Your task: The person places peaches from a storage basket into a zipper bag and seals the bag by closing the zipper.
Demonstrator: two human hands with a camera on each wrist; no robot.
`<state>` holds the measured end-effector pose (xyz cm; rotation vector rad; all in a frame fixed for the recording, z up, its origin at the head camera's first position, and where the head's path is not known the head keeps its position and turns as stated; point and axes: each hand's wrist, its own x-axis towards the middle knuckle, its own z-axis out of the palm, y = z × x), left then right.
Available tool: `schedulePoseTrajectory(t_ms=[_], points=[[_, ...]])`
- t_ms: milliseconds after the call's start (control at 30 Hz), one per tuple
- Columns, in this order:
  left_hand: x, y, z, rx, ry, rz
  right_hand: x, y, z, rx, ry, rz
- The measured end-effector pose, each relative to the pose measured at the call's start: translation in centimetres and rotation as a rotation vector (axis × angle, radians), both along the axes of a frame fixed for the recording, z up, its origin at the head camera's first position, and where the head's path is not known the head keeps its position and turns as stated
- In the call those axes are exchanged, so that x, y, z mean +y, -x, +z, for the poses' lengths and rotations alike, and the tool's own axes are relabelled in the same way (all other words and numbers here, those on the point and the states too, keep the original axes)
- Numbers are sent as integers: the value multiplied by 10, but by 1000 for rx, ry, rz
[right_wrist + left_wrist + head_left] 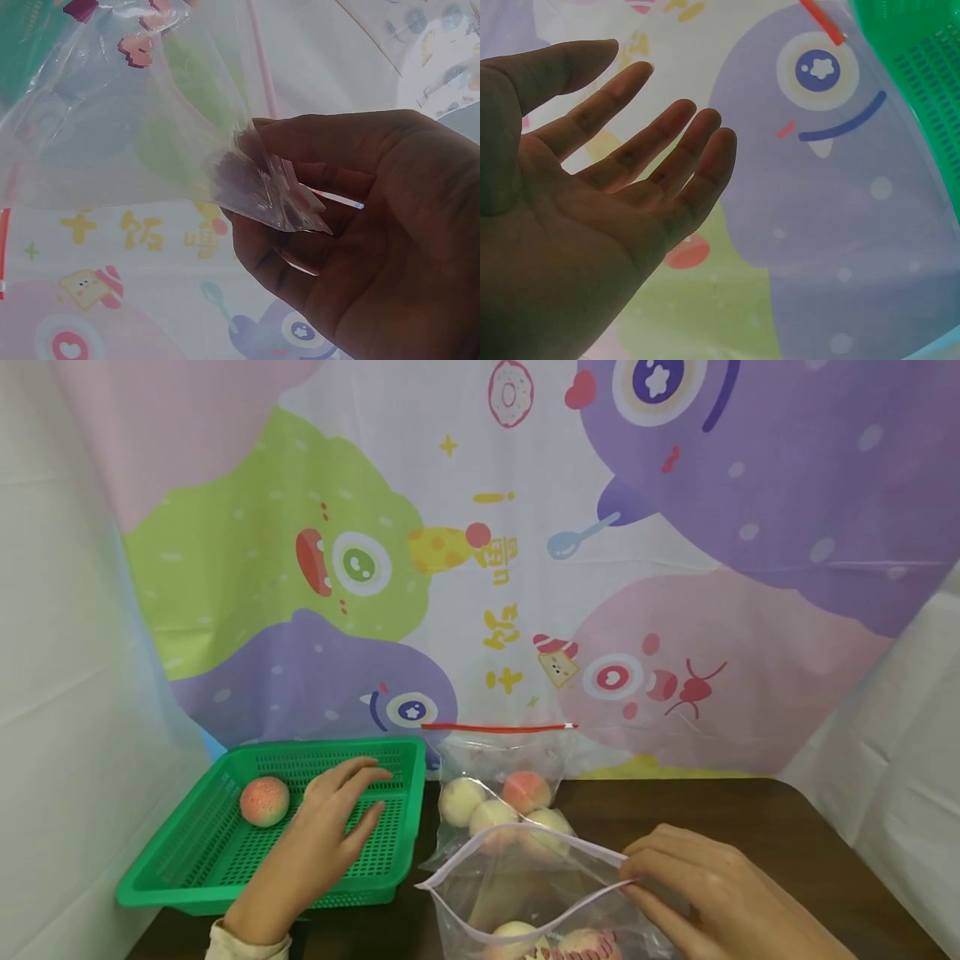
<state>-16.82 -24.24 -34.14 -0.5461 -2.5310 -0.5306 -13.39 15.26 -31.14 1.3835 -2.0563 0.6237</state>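
From my remote post: left hand [330, 818] is over the green basket [187, 893], fingers parted and loosely bent, palm bare in its wrist view, grasping nothing. Right hand [708, 877] pinches the near corner of the front bag [525, 885], thumb against fingers, plastic bunched between; the bag's pale lilac mouth gapes, with at least two fruits low inside. In the basket, one blush-red peach [264, 802] lies left of the left hand, and a pale fruit [309, 787] shows only as a sliver behind it. I judge the peaches light, perhaps foam or plastic, round and apt to roll; best taken across the widest part, thumb opposite fingers, without a squeeze that could dent them. The bag film looks thin, limp and slick; I'd hold it by the lilac zip band, stiffer than the wall, since a slack grip would probably let the mouth fold over. Behind it stands a red-topped bag [495, 752], its closure drawn straight across, pale and reddish fruit in its base. Surface: dark brown tabletop [667, 806], apparently smooth, rounded at the far right corner. Room: a cartoon backdrop [480, 468] hangs behind, with creased white sheeting [52, 652] at both sides, making a booth.
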Motion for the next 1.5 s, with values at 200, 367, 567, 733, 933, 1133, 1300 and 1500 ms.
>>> schedulePoseTrajectory(t_ms=[200,367,567,733,933,1133,1300,1500], points=[[-7,-4,4,-27,1,41,1,-2,2,-11,-13,-11],[-14,-4,8,-50,-44,52,2,-4,3,-39,-22,-21],[-19,-2,8,-77,-42,64,3,-5,4,-51,-30,-32],[-23,1,5,-111,-33,83,4,-5,4,-32,-27,-28],[-24,9,0,-137,-41,77,5,-6,5,-14,-22,-34],[-29,15,-3,-123,-34,66,4,-7,4,-44,-36,-49],[-35,18,-6,-154,-22,68,3,-6,2,-39,-32,-27],[-44,28,-4,-170,16,58,2,-6,1,-63,-39,-12]])
